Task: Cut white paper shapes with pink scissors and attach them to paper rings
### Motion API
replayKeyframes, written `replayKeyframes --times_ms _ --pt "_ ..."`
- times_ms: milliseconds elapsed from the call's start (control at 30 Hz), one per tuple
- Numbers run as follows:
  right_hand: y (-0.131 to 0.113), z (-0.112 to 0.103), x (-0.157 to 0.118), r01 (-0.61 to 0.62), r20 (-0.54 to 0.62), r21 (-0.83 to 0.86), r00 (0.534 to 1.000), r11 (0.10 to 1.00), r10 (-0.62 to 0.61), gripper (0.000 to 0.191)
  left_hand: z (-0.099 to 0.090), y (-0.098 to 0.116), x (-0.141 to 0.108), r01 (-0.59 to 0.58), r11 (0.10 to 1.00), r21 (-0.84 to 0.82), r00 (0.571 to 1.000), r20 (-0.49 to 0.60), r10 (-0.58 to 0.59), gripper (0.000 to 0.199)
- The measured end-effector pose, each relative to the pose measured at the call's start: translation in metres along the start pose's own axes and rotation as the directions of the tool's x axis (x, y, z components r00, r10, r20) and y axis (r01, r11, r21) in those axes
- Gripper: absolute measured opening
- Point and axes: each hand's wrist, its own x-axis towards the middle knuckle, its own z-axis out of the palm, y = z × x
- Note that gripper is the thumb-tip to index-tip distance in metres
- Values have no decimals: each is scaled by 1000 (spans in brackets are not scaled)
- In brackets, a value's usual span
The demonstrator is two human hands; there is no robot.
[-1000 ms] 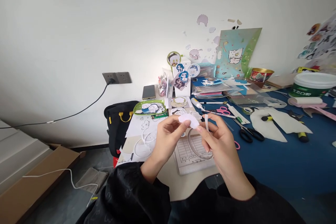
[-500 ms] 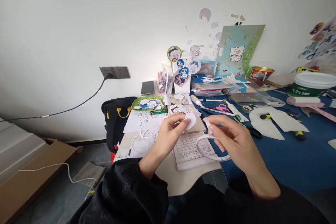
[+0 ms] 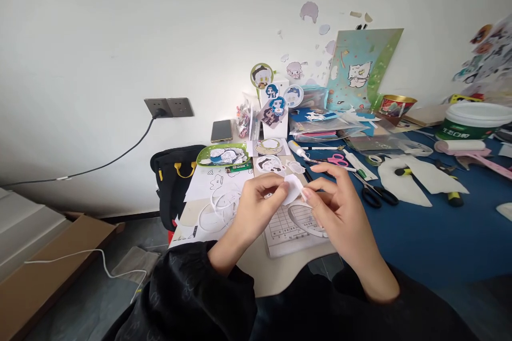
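Observation:
My left hand (image 3: pixel 256 205) pinches a small white paper cutout (image 3: pixel 294 188) with rounded edges between thumb and fingers. Close beside it, my right hand (image 3: pixel 340 218) has thumb and finger closed on the end of a narrow white strip (image 3: pixel 307 230) that curls round into a loop. The pinched end meets or nearly meets the cutout's right edge; whether they touch I cannot tell. Below the loop lies a sheet with a printed grid (image 3: pixel 280 242). Several white curled strips (image 3: pixel 208 218) rest on paper left of my left hand.
Black scissors (image 3: pixel 372 195), pink-handled scissors (image 3: pixel 338 160) and a glue bottle (image 3: pixel 296 150) lie beyond my hands. A green tray (image 3: pixel 201 160) of paper cutouts and a phone (image 3: pixel 221 131) stand back left. A white-lidded tub (image 3: pixel 476 120) is at the right, a black bag (image 3: pixel 174 170) at the table's left.
My right hand has moved left, bringing the strip's end to the cutout's edge. The loop has shifted left with it. My left hand keeps hold of the cutout.

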Motion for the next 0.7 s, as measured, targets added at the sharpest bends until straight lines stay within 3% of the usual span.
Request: replayKeyframes --times_ms 233,700 --pt "-3 0 2 3 47 -7 999 1000 -3 15 1 6 -1 -65 996 56 998 22 64 23" --pt "6 -7 6 -26 100 -11 995 1000 27 17 1 5 -1 -93 992 91 994 60 88 24"
